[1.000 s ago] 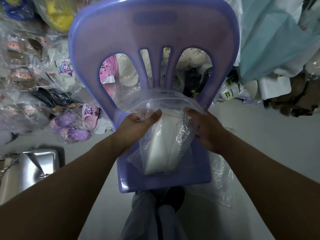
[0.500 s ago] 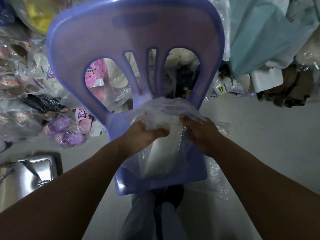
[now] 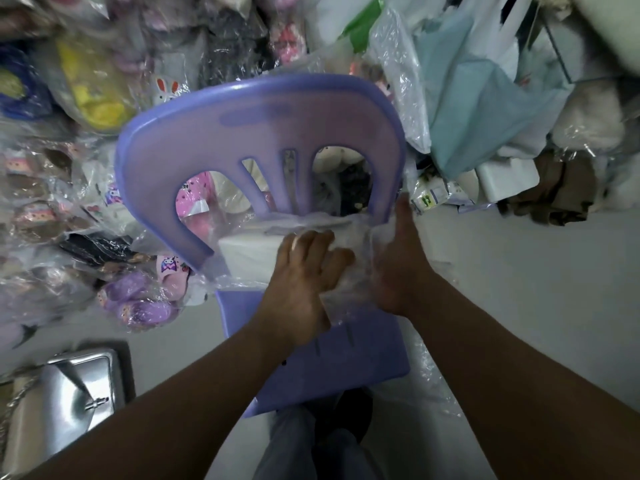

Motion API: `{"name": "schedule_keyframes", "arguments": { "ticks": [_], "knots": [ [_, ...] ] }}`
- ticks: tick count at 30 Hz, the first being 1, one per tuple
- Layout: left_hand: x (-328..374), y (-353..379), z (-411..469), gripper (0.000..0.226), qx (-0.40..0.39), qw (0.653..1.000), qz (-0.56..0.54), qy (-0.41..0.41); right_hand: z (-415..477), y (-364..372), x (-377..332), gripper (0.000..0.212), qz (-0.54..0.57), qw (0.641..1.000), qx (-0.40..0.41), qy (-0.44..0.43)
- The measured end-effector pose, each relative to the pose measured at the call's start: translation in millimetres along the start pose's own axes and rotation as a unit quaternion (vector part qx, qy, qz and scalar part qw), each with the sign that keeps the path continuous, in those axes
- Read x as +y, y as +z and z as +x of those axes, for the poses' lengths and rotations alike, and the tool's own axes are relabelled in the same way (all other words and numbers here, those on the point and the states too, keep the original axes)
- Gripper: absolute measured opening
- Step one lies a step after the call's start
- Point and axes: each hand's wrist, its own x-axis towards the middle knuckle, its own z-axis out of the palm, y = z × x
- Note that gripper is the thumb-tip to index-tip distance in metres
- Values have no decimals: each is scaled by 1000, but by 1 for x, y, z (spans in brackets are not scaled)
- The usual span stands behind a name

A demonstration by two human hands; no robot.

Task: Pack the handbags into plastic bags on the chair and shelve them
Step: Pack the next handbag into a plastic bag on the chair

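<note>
The left hand (image 3: pixel 304 275) lays its fingers (image 3: pixel 306 242) straight and slightly spread on the plastic bag (image 3: pixel 346 285). The right hand (image 3: pixel 398 268) has its fingers buried in the bag's crumpled end, grip unclear. The white handbag (image 3: pixel 249 254) lies inside the bag on the seat of the purple chair (image 3: pixel 346 368), against the backrest.

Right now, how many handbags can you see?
2. A white handbag lies inside the clear plastic bag on the purple chair; a silver handbag sits on the floor at lower left. Others may be hidden among the wrapped piles behind.
</note>
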Motion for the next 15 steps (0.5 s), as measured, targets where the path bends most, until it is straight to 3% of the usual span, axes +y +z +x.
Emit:
{"name": "schedule_keyframes", "arguments": {
  "ticks": [3, 6, 9, 12, 15],
  "knots": [
    [6, 8, -12, 71, -103, 991, -75, 37, 20, -15, 19, 130, -210, 971, 115, -8],
    [6, 18, -31, 87, -162, 977, -125, 63, 44, -53, 39, 140, -232, 945, 225, -36],
    [8, 25, -42, 78, -144, 966, -214, 36, 46, -73, 55, 148, -216, 942, 255, -20],
    [12, 23, -42, 43, -73, 930, -318, -170, 34, -70, 57, 118, -187, 947, 258, -44],
    [6, 22, -40, 16, 30, 866, -295, -403, 25, -64, 49, 95, -200, 941, 261, -75]
  ]
}}
